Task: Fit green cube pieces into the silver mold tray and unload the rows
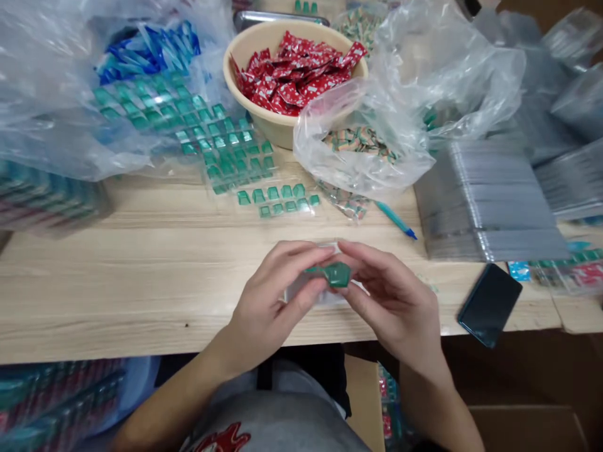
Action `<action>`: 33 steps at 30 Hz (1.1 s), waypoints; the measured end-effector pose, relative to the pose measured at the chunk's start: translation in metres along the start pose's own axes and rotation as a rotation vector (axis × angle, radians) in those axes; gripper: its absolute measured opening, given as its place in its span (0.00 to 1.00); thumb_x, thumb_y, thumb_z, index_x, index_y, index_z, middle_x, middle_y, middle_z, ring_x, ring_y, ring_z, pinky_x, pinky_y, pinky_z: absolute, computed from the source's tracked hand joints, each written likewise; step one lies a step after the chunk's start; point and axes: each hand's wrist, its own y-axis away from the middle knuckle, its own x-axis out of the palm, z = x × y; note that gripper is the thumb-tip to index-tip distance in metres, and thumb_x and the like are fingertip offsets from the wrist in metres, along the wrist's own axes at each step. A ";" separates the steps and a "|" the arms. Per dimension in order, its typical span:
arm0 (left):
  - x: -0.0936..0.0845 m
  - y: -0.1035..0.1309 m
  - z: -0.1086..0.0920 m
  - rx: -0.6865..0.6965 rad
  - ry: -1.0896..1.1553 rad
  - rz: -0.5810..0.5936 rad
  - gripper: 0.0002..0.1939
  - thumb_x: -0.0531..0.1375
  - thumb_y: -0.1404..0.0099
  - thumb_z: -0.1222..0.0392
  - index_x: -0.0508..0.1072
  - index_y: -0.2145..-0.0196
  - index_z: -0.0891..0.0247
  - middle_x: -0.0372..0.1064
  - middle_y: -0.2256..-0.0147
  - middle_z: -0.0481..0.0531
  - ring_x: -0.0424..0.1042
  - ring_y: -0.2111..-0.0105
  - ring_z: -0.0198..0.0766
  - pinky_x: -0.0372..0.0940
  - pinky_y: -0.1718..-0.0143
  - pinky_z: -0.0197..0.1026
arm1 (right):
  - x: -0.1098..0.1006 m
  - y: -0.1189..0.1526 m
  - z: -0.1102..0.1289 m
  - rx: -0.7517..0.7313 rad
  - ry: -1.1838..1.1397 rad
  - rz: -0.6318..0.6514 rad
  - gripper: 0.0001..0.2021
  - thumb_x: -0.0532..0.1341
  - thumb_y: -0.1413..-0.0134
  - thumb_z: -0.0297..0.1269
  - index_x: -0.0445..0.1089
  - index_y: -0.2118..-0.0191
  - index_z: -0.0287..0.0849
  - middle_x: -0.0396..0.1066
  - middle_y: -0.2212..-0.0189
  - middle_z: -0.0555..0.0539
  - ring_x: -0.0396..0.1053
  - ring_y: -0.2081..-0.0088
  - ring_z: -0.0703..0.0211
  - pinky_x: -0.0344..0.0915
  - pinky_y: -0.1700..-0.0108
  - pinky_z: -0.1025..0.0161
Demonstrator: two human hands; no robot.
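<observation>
In front of me, just above the table's front part, my left hand point(277, 295) and my right hand point(393, 289) meet at a glossy green translucent piece point(338, 274). It looks like one end of a strip of clear plastic with green moulded pieces, seen edge-on. Thumb and fingers of each hand are pinched on it from either side. Beneath the fingers shows part of a clear plastic tray or case point(325, 296), mostly hidden by the hands. Similar green strips point(287, 199) lie on the table beyond my hands.
A cream bowl point(282, 125) holds red printed packets. Plastic bags surround it, one with blue-and-white items point(151, 50), another with small striped packets point(362, 141). Right are stacked clear cases point(494, 201), a blue pen point(396, 220) and a dark phone point(490, 306). Filled cases point(47, 194) are stacked left.
</observation>
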 end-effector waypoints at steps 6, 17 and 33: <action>0.006 0.012 -0.014 0.005 0.051 0.034 0.14 0.57 0.31 0.68 0.68 0.49 0.59 0.65 0.53 0.51 0.65 0.50 0.33 0.63 0.47 0.34 | -0.002 0.016 0.005 -0.015 -0.003 -0.023 0.23 0.59 0.43 0.21 0.67 0.48 0.56 0.74 0.56 0.56 0.71 0.56 0.71 0.69 0.56 0.76; 0.006 0.050 -0.014 -0.297 0.396 0.222 0.05 0.60 0.32 0.60 0.67 0.66 0.60 0.67 0.66 0.49 0.69 0.65 0.35 0.66 0.63 0.36 | 0.006 0.045 -0.013 0.121 -0.120 0.192 0.04 0.63 0.45 0.33 0.66 0.65 0.43 0.68 0.70 0.51 0.68 0.67 0.65 0.68 0.64 0.68; 0.026 0.067 -0.003 -0.667 0.466 0.110 0.02 0.58 0.35 0.61 0.67 0.64 0.59 0.71 0.68 0.46 0.72 0.70 0.32 0.67 0.68 0.34 | 0.012 0.075 -0.031 -0.232 0.362 -0.008 0.20 0.59 0.41 0.27 0.67 0.43 0.45 0.74 0.58 0.44 0.74 0.58 0.62 0.75 0.58 0.66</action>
